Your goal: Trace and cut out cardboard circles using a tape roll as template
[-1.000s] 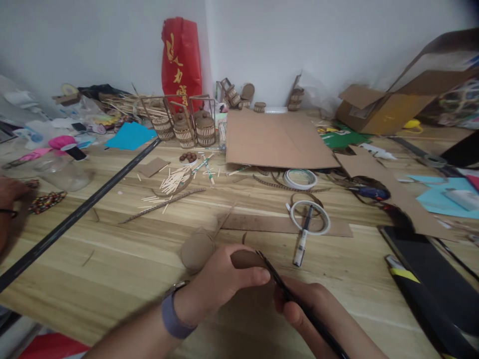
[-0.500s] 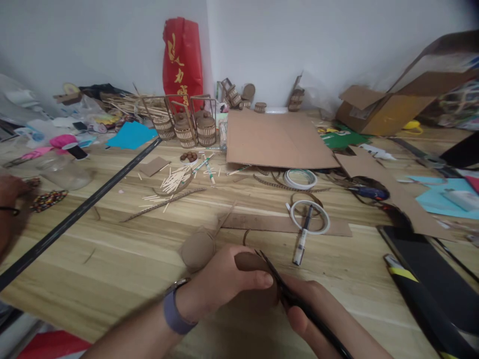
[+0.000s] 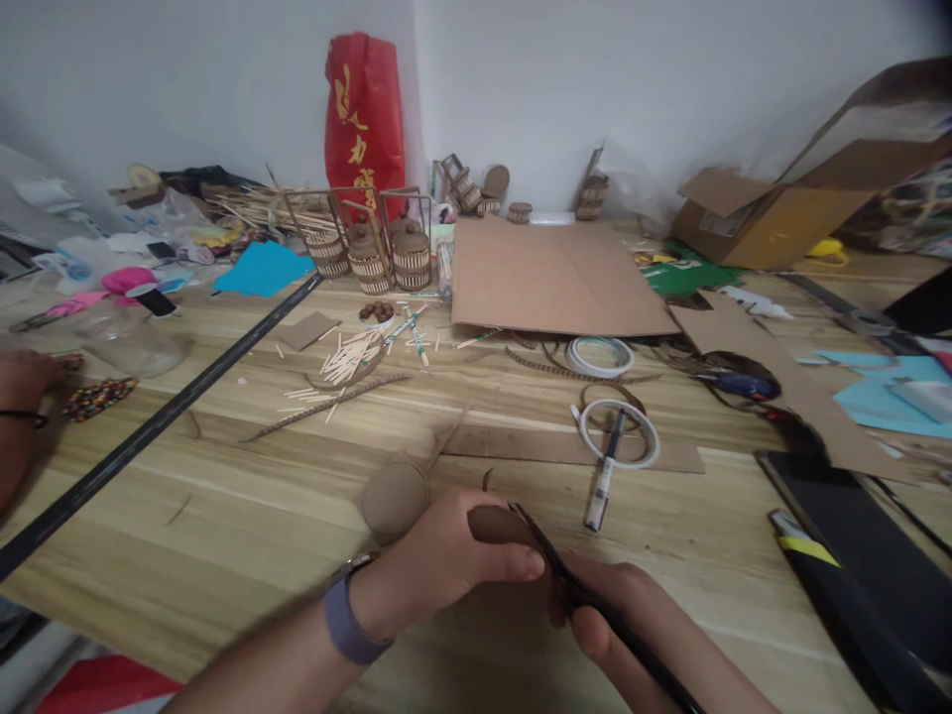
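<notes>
My left hand (image 3: 453, 555), with a watch on a purple strap at the wrist, grips a brown cardboard piece (image 3: 500, 526) between thumb and fingers. Much of that piece is covered by the hand. In my right hand (image 3: 621, 600) is a pair of black scissors (image 3: 546, 548), its blades lying along the edge of the cardboard with the tips nearly together. Just beyond my left hand a rounded brown cardboard piece (image 3: 393, 498) lies flat on the table. A thin curled brown strip (image 3: 487, 480) is near the blade tips.
A marker pen (image 3: 601, 486) lies across a roll of white tape (image 3: 649, 459). Behind stand small stick baskets (image 3: 370, 268) and a large cardboard sheet (image 3: 550, 283). At right is a box cutter (image 3: 825, 585). Another person's hand (image 3: 22, 382) is beside beads (image 3: 100, 397) at the left.
The scissor blades have come together on the cardboard; their tips were apart before. Both my hands stay almost in place. The view has shifted slightly.
</notes>
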Motion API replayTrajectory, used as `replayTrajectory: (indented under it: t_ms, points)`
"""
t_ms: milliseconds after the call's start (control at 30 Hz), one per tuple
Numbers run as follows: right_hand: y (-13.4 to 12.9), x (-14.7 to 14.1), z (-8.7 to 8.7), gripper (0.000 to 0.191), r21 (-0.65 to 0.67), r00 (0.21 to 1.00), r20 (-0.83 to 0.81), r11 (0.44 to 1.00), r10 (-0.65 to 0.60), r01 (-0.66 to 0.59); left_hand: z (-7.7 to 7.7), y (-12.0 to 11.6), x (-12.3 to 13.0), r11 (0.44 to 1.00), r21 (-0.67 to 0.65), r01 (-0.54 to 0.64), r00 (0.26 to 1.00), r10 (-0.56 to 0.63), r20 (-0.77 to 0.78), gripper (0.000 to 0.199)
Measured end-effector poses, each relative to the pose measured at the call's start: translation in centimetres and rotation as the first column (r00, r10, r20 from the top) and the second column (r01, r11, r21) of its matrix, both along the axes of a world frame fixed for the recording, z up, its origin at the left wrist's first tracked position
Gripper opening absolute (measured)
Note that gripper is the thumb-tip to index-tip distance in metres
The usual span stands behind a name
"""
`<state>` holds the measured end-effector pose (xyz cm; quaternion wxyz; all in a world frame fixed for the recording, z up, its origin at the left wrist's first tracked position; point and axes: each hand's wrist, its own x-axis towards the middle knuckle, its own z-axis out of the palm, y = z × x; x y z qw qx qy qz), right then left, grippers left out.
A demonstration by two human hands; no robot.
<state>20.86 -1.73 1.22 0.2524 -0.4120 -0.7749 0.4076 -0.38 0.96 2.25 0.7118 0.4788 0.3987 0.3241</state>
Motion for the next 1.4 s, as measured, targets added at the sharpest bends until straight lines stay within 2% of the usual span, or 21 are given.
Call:
replayTrajectory:
  t_ms: [467,533,667,767,867,933,1033,1167,1300,1400]
  points:
    - [0.2,0.3,-0.9,0.074,-0.100,0.999,-0.004,0.994,0.040,-0.040,0.1,0.3,-0.2,0.999,-0.034,0.023,1.000,-0.023,-0.008,0.024]
    - [0.2,0.4,-1.0,0.077,-0.093,0.999,0.015,0.995,0.034,-0.032,0.1,0.4,-0.2,0.999,-0.037,-0.001,1.000,0.001,-0.017,0.027]
    - [0.3,0.5,-1.3,0.078,0.012,0.998,0.059,1.000,-0.028,0.027,-0.3,0.3,0.1,0.985,-0.124,-0.124,0.990,0.130,0.045,0.034]
    - [0.5,0.4,-1.2,0.067,0.166,0.993,0.089,0.984,-0.081,0.065,-0.6,0.2,0.5,0.968,-0.212,-0.137,0.971,0.174,0.166,0.042]
    - [0.6,0.0,-0.8,0.048,0.314,0.985,0.142,0.948,-0.103,0.054,-0.6,0.1,0.8,0.972,-0.190,-0.135,0.964,0.173,0.200,0.041]
    - [0.5,-0.1,-0.6,0.041,0.342,0.981,0.167,0.939,-0.098,0.036,-0.6,0.0,0.9,0.973,-0.162,-0.162,0.966,0.190,0.176,0.039]
    - [0.3,-0.2,-0.4,0.038,0.259,0.976,0.200,0.965,-0.082,0.028,-0.3,-0.1,0.7,0.977,-0.090,-0.195,0.975,0.202,0.087,0.035]
    - [0.2,0.2,-0.6,0.042,0.143,0.966,0.251,0.989,-0.058,0.022,-0.1,-0.1,0.4,0.991,0.006,-0.135,0.991,0.135,0.008,0.030]
    - [0.4,0.4,-0.6,0.034,0.143,0.968,0.246,0.990,-0.048,0.013,-0.5,0.0,0.3,0.993,0.031,-0.114,0.993,0.116,-0.035,0.027]
    - [0.4,0.2,-0.4,0.029,0.130,0.984,0.174,0.991,-0.034,0.011,-0.8,0.0,0.2,0.995,0.024,-0.096,0.995,0.096,0.002,0.027]
